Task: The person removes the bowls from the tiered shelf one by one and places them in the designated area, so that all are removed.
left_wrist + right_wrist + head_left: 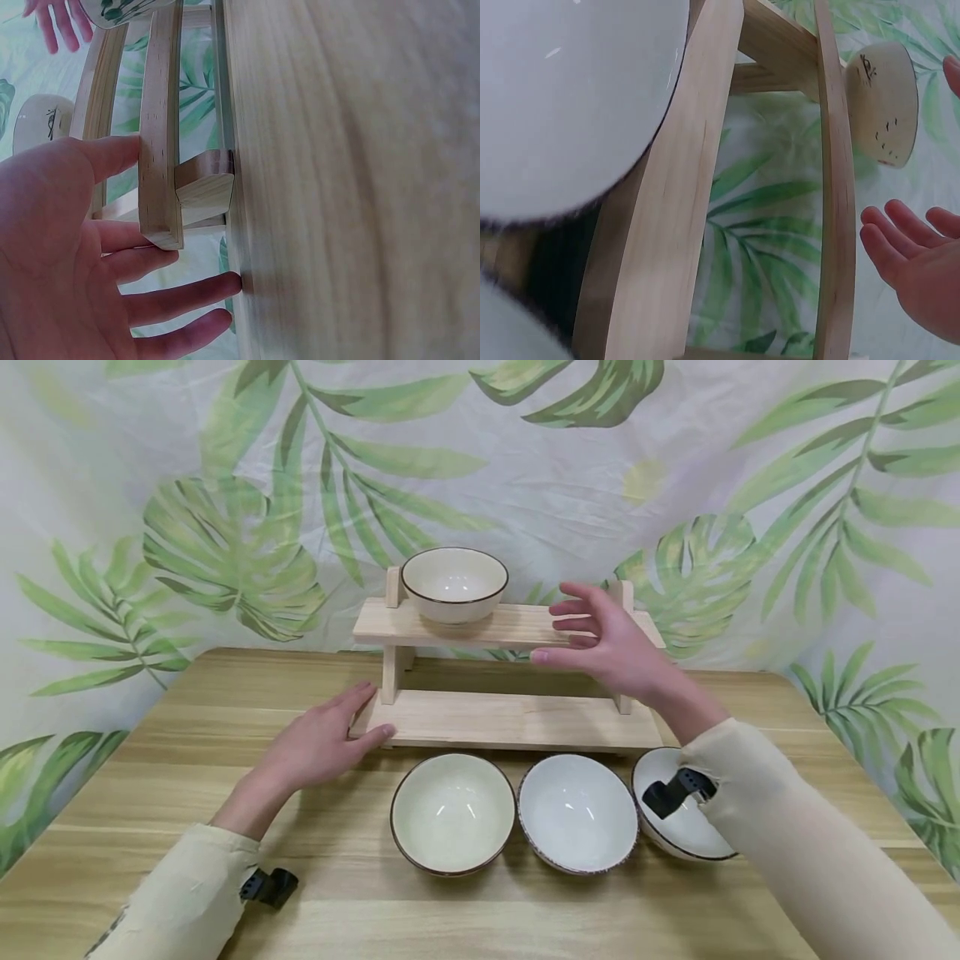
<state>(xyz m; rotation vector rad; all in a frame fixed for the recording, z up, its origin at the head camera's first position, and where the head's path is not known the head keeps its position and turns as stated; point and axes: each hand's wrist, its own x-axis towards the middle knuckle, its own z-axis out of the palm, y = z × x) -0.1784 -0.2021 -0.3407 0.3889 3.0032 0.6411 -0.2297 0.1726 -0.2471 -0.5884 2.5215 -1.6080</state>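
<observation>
A two-tier wooden rack [504,720] stands on the table. My left hand [324,739] holds the left end of its lower shelf. In the left wrist view the thumb [116,156] lies against the shelf's front edge and the fingers reach round the end. A cream bowl with a dark rim [454,587] sits upright on the left part of the upper shelf. My right hand [611,639] hovers by the right part of that shelf, fingers spread and loosely bent, holding nothing. In the right wrist view it is apart from the bowl [885,105].
In front of the rack three bowls stand in a row: a cream one [453,814], a white one with a speckled rim [577,814], and another white one [671,831] partly hidden by the right sleeve. A leaf-patterned cloth [555,485] hangs behind the wooden table [352,893].
</observation>
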